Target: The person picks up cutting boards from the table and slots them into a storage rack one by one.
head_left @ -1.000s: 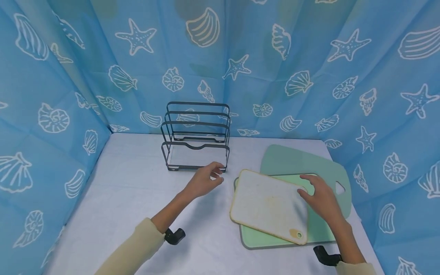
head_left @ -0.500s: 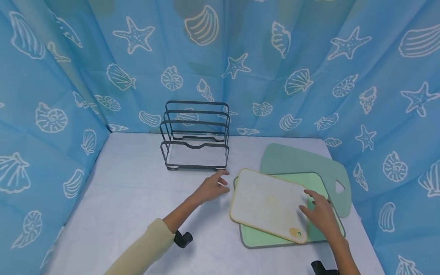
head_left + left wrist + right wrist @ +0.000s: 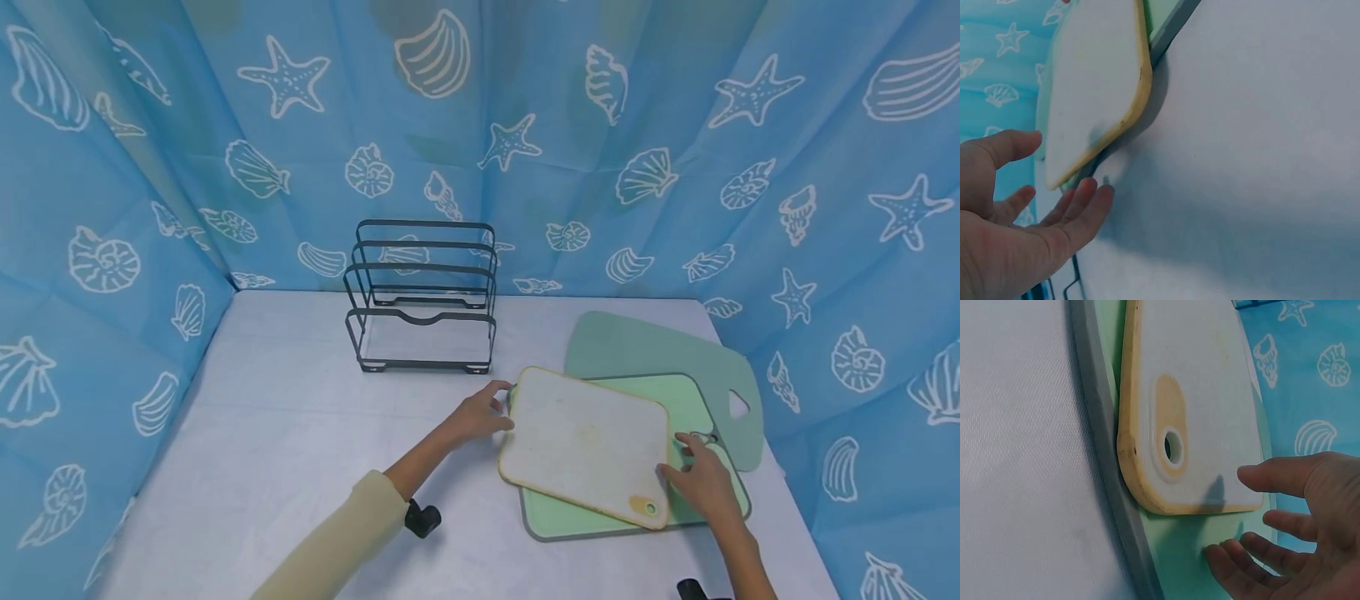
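Note:
A white cutting board [image 3: 585,442] with a yellowish rim and a small hanging hole lies tilted on top of a light green cutting board [image 3: 562,523] with a grey edge. Under both is a larger sage green cutting board [image 3: 637,342] with a handle slot. My left hand [image 3: 477,417] is at the white board's left edge, thumb and fingers spread apart; in the left wrist view the fingers [image 3: 1088,212] are close to the rim, holding nothing. Beside the right edge hovers my right hand [image 3: 703,479], its thumb [image 3: 1279,477] near the white surface and its fingers over the green board.
A black wire rack [image 3: 420,317] with several upright loops stands at the back of the white-covered table [image 3: 285,433]. Blue curtains [image 3: 555,150] printed with shells and starfish enclose the back and both sides.
My left hand has moved right, from in front of the rack to the white board's left edge. My right hand has drawn down and slightly right, off the white board's upper right corner.

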The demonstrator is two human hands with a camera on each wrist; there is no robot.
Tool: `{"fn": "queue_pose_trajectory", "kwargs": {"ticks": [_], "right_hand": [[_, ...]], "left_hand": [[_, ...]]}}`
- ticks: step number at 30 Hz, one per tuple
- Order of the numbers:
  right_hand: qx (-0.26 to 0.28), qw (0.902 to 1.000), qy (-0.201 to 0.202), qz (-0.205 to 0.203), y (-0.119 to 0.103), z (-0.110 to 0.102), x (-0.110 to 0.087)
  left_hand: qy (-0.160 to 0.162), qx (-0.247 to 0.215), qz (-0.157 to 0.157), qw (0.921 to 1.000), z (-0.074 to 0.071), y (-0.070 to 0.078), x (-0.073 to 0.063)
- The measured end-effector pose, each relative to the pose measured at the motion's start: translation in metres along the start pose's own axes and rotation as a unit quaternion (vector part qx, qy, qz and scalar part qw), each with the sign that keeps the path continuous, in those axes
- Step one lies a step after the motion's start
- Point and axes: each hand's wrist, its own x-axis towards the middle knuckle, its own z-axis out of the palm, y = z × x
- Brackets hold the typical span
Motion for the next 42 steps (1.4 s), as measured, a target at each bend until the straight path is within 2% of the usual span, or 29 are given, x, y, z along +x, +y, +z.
{"fn": "queue_pose_trajectory", "kwargs": {"ticks": [7,13,18,21,32,42], "right_hand": [[0.008,0.9989,-0.039,0.025,-0.002,0.001,0.004],[0.006,0.998,-0.049,0.04,-0.003,0.006,0.006],[-0.003,0.9986,-0.041,0.033,-0.003,0.009,0.006],[0.0,0.9989,-0.034,0.031,-0.003,0.011,0.005],[0.019,0.9985,-0.032,0.04,-0.011,0.015,0.002],[0.034,0.9964,-0.06,0.051,-0.024,0.016,-0.001]], "left_hand": [[0.005,-0.019,-0.032,0.9993,0.009,0.002,0.009],[0.005,-0.033,-0.032,0.999,0.013,0.002,0.014],[-0.002,-0.044,-0.029,0.9986,0.015,0.002,0.014],[-0.003,-0.041,-0.026,0.9988,0.016,0.002,0.013],[-0.003,0.018,-0.03,0.9994,0.018,0.002,0.005],[0.009,0.007,-0.049,0.9987,0.014,-0.005,-0.004]]}}
